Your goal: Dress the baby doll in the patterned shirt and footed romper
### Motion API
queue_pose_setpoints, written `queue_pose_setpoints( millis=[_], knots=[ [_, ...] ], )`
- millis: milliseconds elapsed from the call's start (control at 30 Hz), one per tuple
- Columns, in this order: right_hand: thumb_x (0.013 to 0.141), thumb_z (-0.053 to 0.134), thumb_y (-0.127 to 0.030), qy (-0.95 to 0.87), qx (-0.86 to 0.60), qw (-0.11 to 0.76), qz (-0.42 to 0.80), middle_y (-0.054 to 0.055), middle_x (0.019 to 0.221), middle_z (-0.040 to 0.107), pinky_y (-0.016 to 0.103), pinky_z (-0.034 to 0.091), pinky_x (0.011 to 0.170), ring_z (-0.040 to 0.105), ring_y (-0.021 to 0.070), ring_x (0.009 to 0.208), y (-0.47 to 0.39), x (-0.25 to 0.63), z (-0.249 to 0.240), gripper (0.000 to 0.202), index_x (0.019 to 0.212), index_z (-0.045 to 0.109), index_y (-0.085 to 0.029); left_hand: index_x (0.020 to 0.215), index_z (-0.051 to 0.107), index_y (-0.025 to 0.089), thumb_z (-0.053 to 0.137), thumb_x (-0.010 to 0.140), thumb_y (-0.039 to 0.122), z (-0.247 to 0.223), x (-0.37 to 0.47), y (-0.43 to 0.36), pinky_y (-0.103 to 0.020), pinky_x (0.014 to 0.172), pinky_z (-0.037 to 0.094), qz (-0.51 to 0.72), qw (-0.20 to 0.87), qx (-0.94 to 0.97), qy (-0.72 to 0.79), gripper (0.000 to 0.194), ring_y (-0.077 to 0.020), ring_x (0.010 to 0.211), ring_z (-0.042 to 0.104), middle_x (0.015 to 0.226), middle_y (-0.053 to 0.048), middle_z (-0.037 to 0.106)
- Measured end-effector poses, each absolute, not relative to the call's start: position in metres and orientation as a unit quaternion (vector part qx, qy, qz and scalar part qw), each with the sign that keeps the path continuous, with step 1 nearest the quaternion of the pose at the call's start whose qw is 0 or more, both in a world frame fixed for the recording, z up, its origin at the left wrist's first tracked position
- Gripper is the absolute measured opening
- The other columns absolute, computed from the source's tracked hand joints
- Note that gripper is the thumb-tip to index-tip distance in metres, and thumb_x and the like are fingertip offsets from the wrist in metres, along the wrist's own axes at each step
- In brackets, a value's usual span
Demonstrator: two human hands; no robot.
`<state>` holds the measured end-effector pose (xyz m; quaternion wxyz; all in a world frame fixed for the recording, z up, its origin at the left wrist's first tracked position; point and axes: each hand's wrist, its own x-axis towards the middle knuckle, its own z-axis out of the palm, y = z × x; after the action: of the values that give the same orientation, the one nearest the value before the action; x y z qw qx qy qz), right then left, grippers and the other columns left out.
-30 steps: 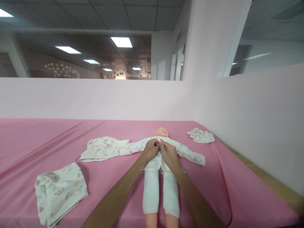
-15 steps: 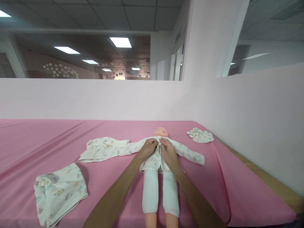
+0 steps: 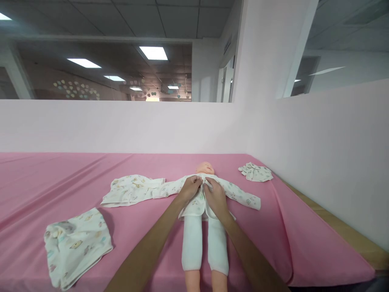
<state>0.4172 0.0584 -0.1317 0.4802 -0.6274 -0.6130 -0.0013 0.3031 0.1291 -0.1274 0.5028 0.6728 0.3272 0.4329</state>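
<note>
Pink sheeting is running up to a white wall. Doll is lying face-up, head toward twelve o'clock, wearing a printed jacket. Left hand and right hand are narrowly pinching the jacket's front near the collar. Printed garment is lying at nine o'clock, folded cloth at eight, small cloth at two.

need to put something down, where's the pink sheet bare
The pink sheet is bare far left, between wall and nearest garment, and right, below the small garment. Crowded: the doll's chest, under left hand and right hand.
</note>
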Motion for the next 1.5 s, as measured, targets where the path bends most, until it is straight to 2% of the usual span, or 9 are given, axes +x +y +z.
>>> queue_pose_setpoints(
  millis=[100, 267, 400, 567, 833, 933, 1067, 1333, 1500],
  knots=[
    [0.086, 0.052, -0.03, -0.605, -0.655, 0.451, -0.033, 0.01, 0.119, 0.062, 0.037, 0.039, 0.098, 0.055, 0.0256, 0.113, 0.047, 0.417, -0.132, 0.041, 0.125, 0.058, -0.016, 0.089, 0.06, 0.016, 0.056, 0.08, 0.031, -0.123, 0.299, 0.115, -0.025, 0.066, 0.04, 0.431, 0.417, 0.718, 0.353, 0.017, -0.0134, 0.068, 0.052, 0.075, 0.0, 0.058],
    [0.082, 0.055, -0.023, -0.611, -0.685, 0.39, -0.074, 0.009, 0.107, 0.061, 0.037, 0.039, 0.093, 0.054, 0.0258, 0.103, 0.034, 0.417, -0.14, 0.03, 0.11, 0.064, -0.018, 0.08, 0.058, 0.018, 0.056, 0.076, 0.022, -0.122, 0.291, 0.088, -0.031, 0.077, 0.04, 0.404, 0.209, 0.789, 0.412, 0.006, -0.0201, 0.086, 0.054, 0.086, -0.004, 0.061],
    [0.083, 0.055, -0.019, -0.606, -0.695, 0.369, -0.121, 0.008, 0.103, 0.061, 0.036, 0.039, 0.089, 0.053, 0.0247, 0.099, 0.031, 0.414, -0.14, 0.021, 0.102, 0.063, -0.018, 0.075, 0.056, 0.019, 0.048, 0.081, 0.019, -0.124, 0.291, 0.081, -0.03, 0.074, 0.039, 0.381, 0.204, 0.795, 0.426, 0.01, -0.0197, 0.084, 0.055, 0.083, -0.004, 0.062],
    [0.086, 0.054, -0.02, -0.612, -0.703, 0.331, -0.15, 0.007, 0.097, 0.061, 0.034, 0.038, 0.084, 0.054, 0.023, 0.093, 0.024, 0.409, -0.135, 0.008, 0.092, 0.059, -0.018, 0.075, 0.053, 0.019, 0.05, 0.075, 0.017, -0.125, 0.283, 0.08, -0.029, 0.069, 0.036, 0.349, 0.209, 0.805, 0.432, 0.004, -0.0189, 0.081, 0.053, 0.082, -0.002, 0.061],
    [0.082, 0.055, -0.017, -0.644, -0.718, 0.21, -0.16, 0.01, 0.098, 0.062, 0.038, 0.037, 0.079, 0.055, 0.0265, 0.092, 0.003, 0.403, -0.127, 0.007, 0.087, 0.061, -0.018, 0.084, 0.052, 0.019, 0.06, 0.075, 0.031, -0.127, 0.283, 0.073, -0.033, 0.076, 0.037, 0.339, 0.213, 0.808, 0.433, 0.016, -0.0233, 0.09, 0.053, 0.093, -0.006, 0.061],
    [0.082, 0.054, -0.014, -0.648, -0.716, 0.191, -0.176, 0.01, 0.097, 0.063, 0.038, 0.037, 0.078, 0.056, 0.0267, 0.09, 0.002, 0.402, -0.124, 0.008, 0.086, 0.06, -0.017, 0.08, 0.05, 0.02, 0.051, 0.081, 0.023, -0.131, 0.288, 0.072, -0.034, 0.076, 0.036, 0.354, 0.159, 0.807, 0.446, 0.004, -0.0227, 0.086, 0.053, 0.089, -0.006, 0.062],
    [0.084, 0.046, -0.007, -0.643, -0.721, 0.16, -0.202, 0.01, 0.091, 0.065, 0.036, 0.037, 0.077, 0.059, 0.025, 0.086, 0.008, 0.405, -0.121, 0.017, 0.085, 0.06, -0.018, 0.073, 0.044, 0.021, 0.045, 0.083, 0.015, -0.132, 0.289, 0.07, -0.033, 0.074, 0.036, 0.379, 0.107, 0.802, 0.449, 0.011, -0.021, 0.081, 0.054, 0.081, -0.003, 0.061],
    [0.087, 0.041, -0.017, -0.577, -0.776, 0.234, -0.106, 0.003, 0.074, 0.065, 0.029, 0.026, 0.057, 0.058, 0.0194, 0.066, 0.01, 0.424, -0.113, 0.014, 0.079, 0.053, -0.021, 0.078, 0.046, 0.021, 0.05, 0.082, 0.013, -0.125, 0.29, 0.061, -0.033, 0.075, 0.037, 0.4, 0.078, 0.781, 0.474, 0.009, -0.0218, 0.083, 0.057, 0.082, -0.003, 0.064],
    [0.084, 0.047, -0.021, -0.58, -0.77, 0.252, -0.092, 0.002, 0.075, 0.066, 0.029, 0.029, 0.061, 0.06, 0.0217, 0.072, 0.006, 0.424, -0.114, 0.003, 0.083, 0.049, -0.021, 0.076, 0.046, 0.021, 0.051, 0.083, 0.016, -0.128, 0.291, 0.06, -0.033, 0.075, 0.037, 0.392, 0.062, 0.783, 0.478, 0.01, -0.022, 0.082, 0.059, 0.08, -0.003, 0.064]
  ],
)
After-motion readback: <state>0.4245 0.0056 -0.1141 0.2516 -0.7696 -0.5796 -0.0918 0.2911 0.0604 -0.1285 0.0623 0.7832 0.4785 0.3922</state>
